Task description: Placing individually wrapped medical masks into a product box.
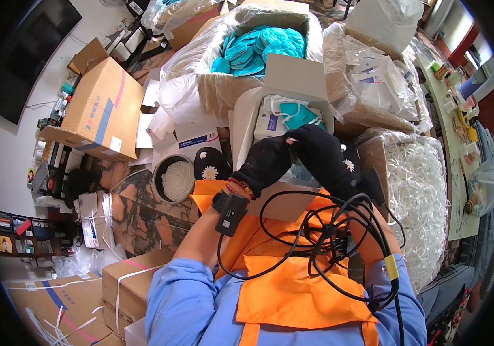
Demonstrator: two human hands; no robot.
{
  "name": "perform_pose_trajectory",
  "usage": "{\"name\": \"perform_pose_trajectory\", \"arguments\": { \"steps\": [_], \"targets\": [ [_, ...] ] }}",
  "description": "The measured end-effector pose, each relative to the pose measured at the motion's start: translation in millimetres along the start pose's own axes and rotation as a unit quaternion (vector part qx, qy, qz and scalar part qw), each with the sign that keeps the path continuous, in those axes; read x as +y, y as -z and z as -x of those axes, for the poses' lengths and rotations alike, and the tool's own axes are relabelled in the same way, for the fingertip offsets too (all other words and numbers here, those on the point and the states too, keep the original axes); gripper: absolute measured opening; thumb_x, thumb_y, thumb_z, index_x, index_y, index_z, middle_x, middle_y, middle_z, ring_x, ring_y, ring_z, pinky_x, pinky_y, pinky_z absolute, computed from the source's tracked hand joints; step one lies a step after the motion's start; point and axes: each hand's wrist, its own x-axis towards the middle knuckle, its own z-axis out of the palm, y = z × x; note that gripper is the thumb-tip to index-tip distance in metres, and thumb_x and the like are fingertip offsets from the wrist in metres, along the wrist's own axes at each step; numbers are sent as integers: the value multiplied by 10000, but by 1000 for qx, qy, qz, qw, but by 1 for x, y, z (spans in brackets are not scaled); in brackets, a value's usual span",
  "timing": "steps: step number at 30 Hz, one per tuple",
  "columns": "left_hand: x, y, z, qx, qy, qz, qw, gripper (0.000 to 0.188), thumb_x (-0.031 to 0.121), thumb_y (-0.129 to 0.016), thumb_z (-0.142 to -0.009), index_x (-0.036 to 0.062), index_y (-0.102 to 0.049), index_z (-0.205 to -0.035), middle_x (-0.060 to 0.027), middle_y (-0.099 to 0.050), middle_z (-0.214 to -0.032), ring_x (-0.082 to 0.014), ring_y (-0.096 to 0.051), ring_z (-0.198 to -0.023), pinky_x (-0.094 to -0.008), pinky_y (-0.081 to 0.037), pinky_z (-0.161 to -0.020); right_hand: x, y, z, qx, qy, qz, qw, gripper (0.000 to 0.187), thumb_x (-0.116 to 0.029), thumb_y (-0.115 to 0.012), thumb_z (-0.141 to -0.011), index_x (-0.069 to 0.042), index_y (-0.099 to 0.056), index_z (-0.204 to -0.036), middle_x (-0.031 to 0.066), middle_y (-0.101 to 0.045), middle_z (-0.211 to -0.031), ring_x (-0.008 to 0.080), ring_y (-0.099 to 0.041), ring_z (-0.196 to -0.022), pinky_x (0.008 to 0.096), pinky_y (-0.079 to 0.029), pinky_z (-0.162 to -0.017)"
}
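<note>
My left hand [265,164] and my right hand [323,157], both in black fingerless-looking gloves, meet in front of my chest. Their fingers are bent and pressed together; anything between them is too small or hidden to make out. Just beyond the hands stands an open white carton [296,75] with its flap raised. White packets [267,124] and a teal folded piece like a face mask [300,115] show inside it. The carton's near part is hidden behind my hands. Black cable loops [330,230] hang over my orange apron [293,288].
A plastic-lined box [212,92] of teal mask-like pieces [264,49] stands ahead. At the right are a box of clear packets [374,75] and one of white strips [417,202]. A round pan [157,179] of white bits sits left, near a brown carton [100,109].
</note>
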Motion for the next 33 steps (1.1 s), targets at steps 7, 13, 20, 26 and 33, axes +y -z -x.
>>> {"name": "perform_pose_trajectory", "arguments": {
  "steps": [7,13,20,26,33],
  "targets": [
    [-17,5,2,112,38,172,978,186,83,-595,-873,60,-621,-1056,-160,-677,-883,-345,-656,-776,-401,-536,-700,49,45,29,-49,-123,-49,990,327,-86,-704,-827,-78,-672,-1152,123,-689,-955,218,-667,-828,330,-525,-750],
    [-22,15,-6,166,99,298,935,138,23,-570,-873,28,-602,-1007,-36,-640,-876,-105,-599,-793,-263,-501,-736,65,78,46,-67,-323,-231,915,260,-86,-655,-887,2,-660,-1132,-1,-654,-816,71,-592,-704,253,-495,-645],
    [-41,19,-12,190,145,10,971,134,144,-619,-883,54,-630,-982,-137,-675,-874,-278,-661,-804,-371,-527,-712,118,132,52,55,-347,-295,889,303,-220,-675,-913,0,-656,-1119,-9,-627,-776,74,-568,-640,246,-464,-596],
    [-33,25,-23,85,253,-19,964,184,184,-604,-868,77,-627,-1016,-171,-693,-845,-367,-679,-834,-452,-528,-735,253,184,55,133,-246,-484,829,273,-245,-635,-952,-37,-658,-1127,6,-636,-818,107,-608,-710,241,-491,-653],
    [10,34,-17,100,228,-70,966,476,180,-647,-857,37,-523,-1294,-180,-695,-989,-354,-680,-919,-437,-525,-798,282,190,8,274,-404,-409,771,352,-244,-605,-965,-34,-598,-1248,128,-668,-1171,236,-653,-1072,320,-514,-881]
  ]
}}
